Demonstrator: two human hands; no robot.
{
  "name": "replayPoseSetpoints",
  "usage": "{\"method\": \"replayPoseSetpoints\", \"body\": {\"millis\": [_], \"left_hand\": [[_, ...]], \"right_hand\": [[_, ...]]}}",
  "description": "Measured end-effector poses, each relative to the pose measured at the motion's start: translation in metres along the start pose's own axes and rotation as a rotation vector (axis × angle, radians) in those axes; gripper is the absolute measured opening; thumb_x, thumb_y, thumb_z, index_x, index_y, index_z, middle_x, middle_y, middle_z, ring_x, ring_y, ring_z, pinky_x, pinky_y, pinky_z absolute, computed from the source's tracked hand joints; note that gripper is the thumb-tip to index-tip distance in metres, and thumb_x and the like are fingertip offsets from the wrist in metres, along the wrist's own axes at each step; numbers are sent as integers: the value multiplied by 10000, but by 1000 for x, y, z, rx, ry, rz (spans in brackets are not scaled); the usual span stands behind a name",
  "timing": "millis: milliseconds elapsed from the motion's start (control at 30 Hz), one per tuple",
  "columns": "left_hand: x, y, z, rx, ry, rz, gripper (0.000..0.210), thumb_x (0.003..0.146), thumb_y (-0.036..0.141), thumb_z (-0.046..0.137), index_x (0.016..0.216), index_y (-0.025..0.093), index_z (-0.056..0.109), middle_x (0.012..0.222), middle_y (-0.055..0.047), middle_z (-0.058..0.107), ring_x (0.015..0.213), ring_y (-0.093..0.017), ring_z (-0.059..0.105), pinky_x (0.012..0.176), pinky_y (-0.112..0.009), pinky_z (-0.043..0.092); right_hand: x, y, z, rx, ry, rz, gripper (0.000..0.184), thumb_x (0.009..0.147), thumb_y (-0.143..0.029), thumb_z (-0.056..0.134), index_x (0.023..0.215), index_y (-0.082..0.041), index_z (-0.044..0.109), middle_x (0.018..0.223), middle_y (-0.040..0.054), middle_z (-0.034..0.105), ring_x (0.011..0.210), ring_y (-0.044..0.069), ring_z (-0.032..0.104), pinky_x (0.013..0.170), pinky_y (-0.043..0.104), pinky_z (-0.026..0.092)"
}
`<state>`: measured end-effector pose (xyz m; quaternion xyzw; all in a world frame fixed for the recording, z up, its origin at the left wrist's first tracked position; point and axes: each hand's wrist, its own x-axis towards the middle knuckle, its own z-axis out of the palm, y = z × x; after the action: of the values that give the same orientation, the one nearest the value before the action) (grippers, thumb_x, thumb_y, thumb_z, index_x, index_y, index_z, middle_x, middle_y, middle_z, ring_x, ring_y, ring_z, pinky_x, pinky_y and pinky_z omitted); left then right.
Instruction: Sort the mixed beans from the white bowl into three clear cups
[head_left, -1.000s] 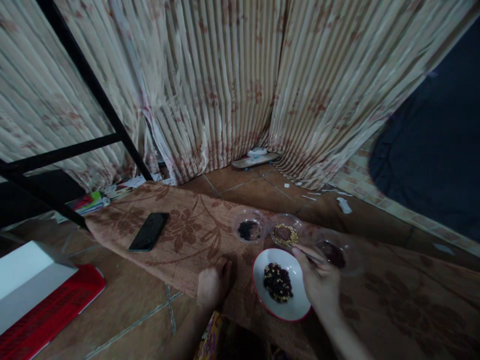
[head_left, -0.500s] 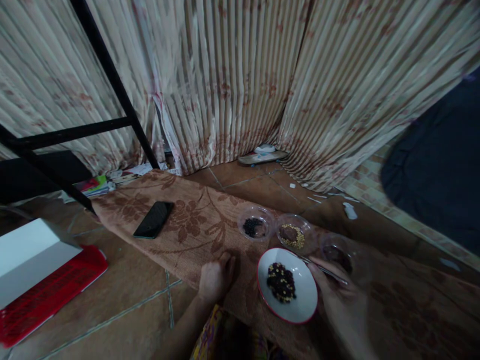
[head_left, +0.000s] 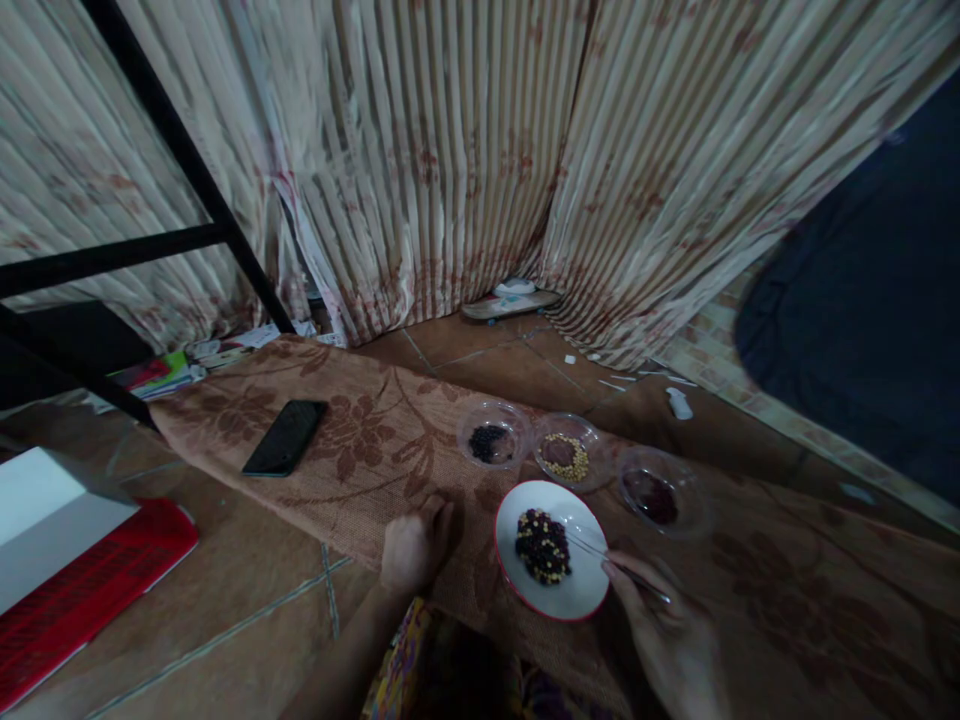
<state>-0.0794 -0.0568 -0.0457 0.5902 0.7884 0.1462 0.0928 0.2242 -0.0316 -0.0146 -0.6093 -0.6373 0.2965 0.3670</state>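
Note:
My right hand (head_left: 656, 610) pinches a pair of thin metal tweezers (head_left: 637, 578) at the right rim of a white bowl (head_left: 585, 590) with a red edge. The tweezers' tips reach inside the bowl, just right of a pile of mixed dark and yellow beans (head_left: 543, 547). Curled closed on the cloth left of the bowl, my left hand (head_left: 416, 545) shows nothing in its fingers. Behind the bowl stand three clear plastic cups: one with black beans (head_left: 487, 443), one with yellow beans (head_left: 568, 460), one with dark red beans (head_left: 651, 497).
A brown patterned cloth (head_left: 360, 500) covers the low bench. On it lies a black phone (head_left: 285, 438) at the left. A red and white box (head_left: 82, 540) is on the tiled floor. Striped curtains (head_left: 420, 160) hang behind, with a skateboard (head_left: 510, 304) at their foot.
My right hand has drawn the tweezers down from the bowl's upper rim, and their tips now sit nearer the bean pile. The whole view has shifted slightly; my left hand stays resting.

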Motion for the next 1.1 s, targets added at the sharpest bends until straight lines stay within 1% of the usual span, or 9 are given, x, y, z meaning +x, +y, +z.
{"method": "replayPoseSetpoints", "body": {"millis": [100, 233, 333, 467, 633, 800, 967, 1100], "left_hand": [[0, 1, -1, 2, 3, -3, 325, 1004, 376, 393, 871, 211, 640, 819, -39, 729, 743, -170, 684, 596, -252, 332], [0, 2, -2, 2, 12, 7, 319, 1002, 367, 397, 881, 210, 646, 830, -43, 728, 755, -172, 684, 601, -251, 335], [1, 2, -1, 2, 3, -2, 319, 998, 367, 401, 870, 208, 647, 796, -42, 720, 733, -174, 680, 601, -252, 338], [0, 2, -2, -18, 23, 23, 321, 999, 357, 398, 843, 207, 636, 839, -40, 718, 763, -165, 680, 619, -242, 350], [0, 3, -3, 7, 7, -1, 333, 1002, 368, 386, 857, 212, 643, 811, -34, 725, 738, -174, 685, 606, -255, 342], [0, 2, -2, 28, -9, -12, 335, 1001, 378, 387, 866, 211, 643, 818, -38, 730, 733, -172, 684, 599, -252, 340], [0, 2, -2, 10, -14, -5, 327, 1000, 376, 390, 877, 212, 645, 817, -41, 728, 737, -166, 682, 606, -242, 352], [0, 2, -2, 3, -12, -9, 341, 1005, 381, 375, 881, 214, 645, 839, -41, 726, 755, -164, 681, 610, -237, 359]], "right_hand": [[0, 2, 2, 2, -11, -39, 346, 829, -552, 625, 918, -247, 761, 1023, 59, 729, 924, 218, 688, 811, 297, 538], [0, 6, 5, -10, -1, -65, 329, 846, -541, 613, 911, -252, 756, 1058, 59, 711, 1011, 223, 661, 845, 300, 528], [1, 7, 8, -16, 1, -77, 320, 853, -533, 611, 908, -251, 752, 1039, 57, 708, 1005, 219, 654, 856, 308, 522], [1, 8, 10, -27, -3, -96, 299, 863, -518, 608, 899, -254, 745, 1000, 44, 706, 974, 205, 651, 849, 301, 512], [1, 4, 11, -16, 10, -107, 303, 860, -518, 606, 880, -249, 743, 972, 46, 707, 950, 208, 657, 830, 308, 519], [0, 3, 14, 11, 21, -88, 310, 852, -519, 610, 875, -240, 744, 966, 55, 708, 938, 212, 659, 823, 317, 526], [-1, 2, 13, 40, 61, -50, 325, 823, -528, 636, 873, -227, 749, 998, 68, 716, 969, 224, 658, 828, 323, 533], [0, -5, 7, 66, 118, 18, 351, 781, -541, 666, 850, -209, 754, 936, 74, 737, 900, 235, 678, 806, 340, 544]]}}
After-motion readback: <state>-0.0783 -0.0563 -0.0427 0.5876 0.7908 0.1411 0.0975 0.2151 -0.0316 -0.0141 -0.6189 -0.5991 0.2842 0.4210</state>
